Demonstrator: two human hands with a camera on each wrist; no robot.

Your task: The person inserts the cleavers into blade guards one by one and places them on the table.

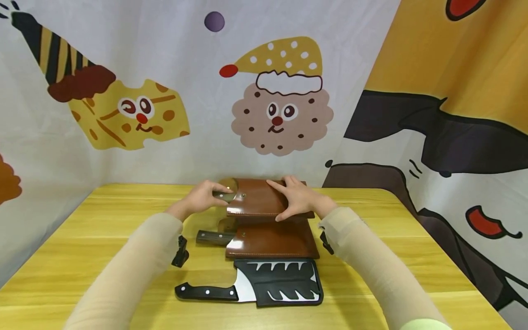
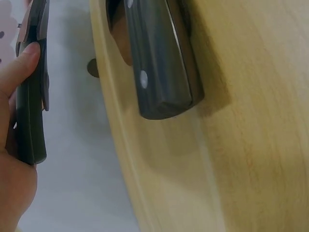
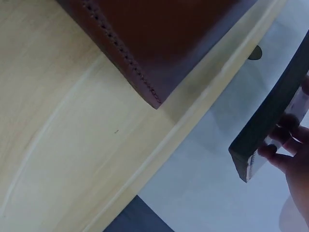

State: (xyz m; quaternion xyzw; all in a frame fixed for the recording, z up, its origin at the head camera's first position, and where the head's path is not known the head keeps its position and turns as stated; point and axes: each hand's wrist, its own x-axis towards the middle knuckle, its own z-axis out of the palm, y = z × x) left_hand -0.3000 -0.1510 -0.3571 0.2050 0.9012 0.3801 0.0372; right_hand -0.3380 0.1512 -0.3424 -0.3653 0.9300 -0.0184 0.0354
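Observation:
A cleaver in a brown leather sheath is held raised at the far side of the table, over a second one. My left hand pinches its green-brown handle, with the thumb along the side in the left wrist view. On the sheath's right end, my right hand grips it with spread thumb and fingers; the right wrist view has its fingers against the sheath. Just nearer lies the second cleaver, its riveted dark handle pointing left from another brown leather sheath.
Closest to me on the wood-grain table lies a black-handled cleaver in a black plastic sheath with cut-outs. A white cloth with cartoon figures hangs behind the table's back edge. Dark wrist devices sit under both sleeves.

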